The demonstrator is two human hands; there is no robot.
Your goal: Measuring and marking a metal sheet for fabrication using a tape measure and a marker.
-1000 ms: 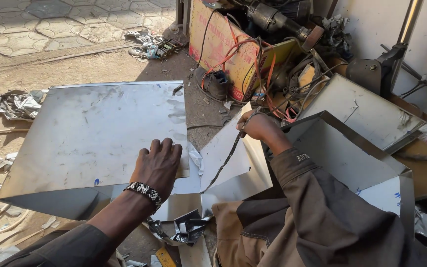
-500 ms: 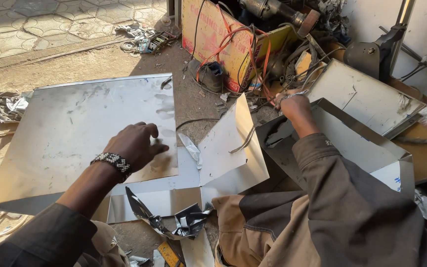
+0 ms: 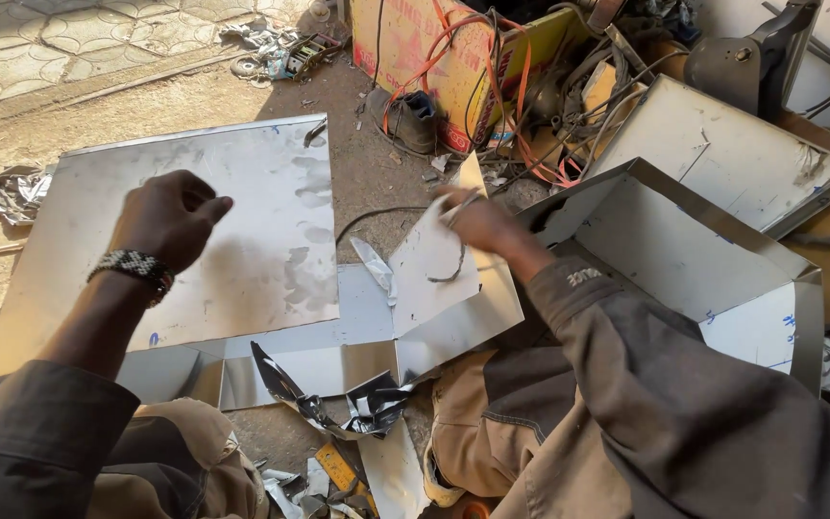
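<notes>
My left hand (image 3: 170, 216), with a beaded band at the wrist, hovers above a large shiny metal sheet (image 3: 252, 192) lying on the dirt; its fingers are curled in and hold nothing. My right hand (image 3: 477, 219) is pinched on a thin curled metal strip (image 3: 451, 271), which dangles in front of a smaller bent sheet piece (image 3: 434, 298). That piece leans up between my knees, on top of more flat sheet (image 3: 357, 317).
A folded sheet-metal box (image 3: 684, 259) stands at the right, with a flat panel (image 3: 722, 144) behind it. A yellow-orange case with tangled orange cables (image 3: 492, 67) and a dark shoe (image 3: 410, 115) sit beyond. Twisted offcuts (image 3: 338, 404) lie by my legs.
My left hand has lifted off the large sheet, moved left and curled its fingers. My right hand has drawn back toward me with the strip, down to the small bent piece.
</notes>
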